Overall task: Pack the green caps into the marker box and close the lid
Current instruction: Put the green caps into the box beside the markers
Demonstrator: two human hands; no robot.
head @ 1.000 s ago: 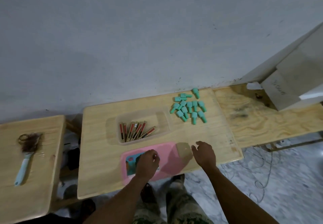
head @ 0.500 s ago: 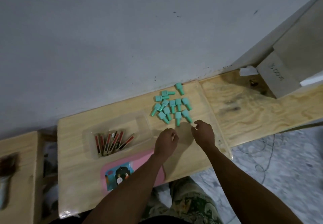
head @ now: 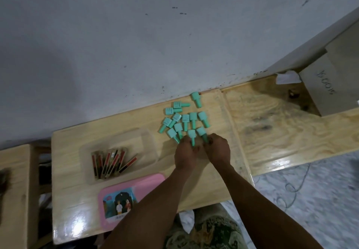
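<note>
Several green caps (head: pixel 185 119) lie in a loose pile at the far right of the wooden table (head: pixel 68 151), next to the wall. My left hand (head: pixel 185 154) and my right hand (head: pixel 218 150) are side by side at the pile's near edge. Each has its fingers curled around the narrow end of one of the nearest caps, which still rest on the table. The clear marker box (head: pixel 149 143) stands left of my hands with several red and black markers (head: pixel 110 163) inside. Its pink lid (head: pixel 153 180), bearing a picture, lies flat near the front edge, partly under my left forearm.
A second wooden bench (head: pixel 281 132) adjoins on the right and carries a cardboard box (head: pixel 330 85) at its far end. A lower wooden stool (head: pixel 15 190) stands to the left. The grey wall runs right behind the caps. Thin cables (head: pixel 291 188) lie on the marble floor.
Both hands have moved away from the pink lid and forward to the cap pile, and their fingers have closed on the nearest caps. The camera has tilted, so the table sits lower in view.
</note>
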